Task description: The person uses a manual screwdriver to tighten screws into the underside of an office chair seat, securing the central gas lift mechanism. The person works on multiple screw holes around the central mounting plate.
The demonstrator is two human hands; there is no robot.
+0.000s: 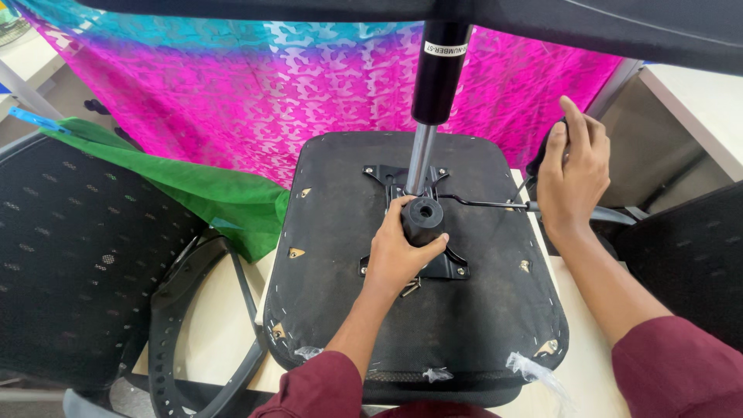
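An upturned office chair seat point(340, 310) lies on a pale table, its black underside facing up. A black metal mechanism plate point(449, 267) is bolted at its middle. My left hand point(398, 251) grips a short black knob point(422, 219) on the plate. A gas lift cylinder point(437, 73) rises from the plate, black above and chrome point(419, 159) below. My right hand point(571, 174) rests on the seat's right edge, at the end of a thin lever rod point(484, 203), fingers curled over a black part there.
A black mesh chair back point(70, 255) with a curved armrest frame point(174, 340) stands at the left. Green cloth point(224, 197) and a pink-and-blue patterned cloth point(255, 93) hang behind the seat. Another black chair part point(689, 255) sits at the right. Clear plastic scraps point(534, 371) cling to the seat's front edge.
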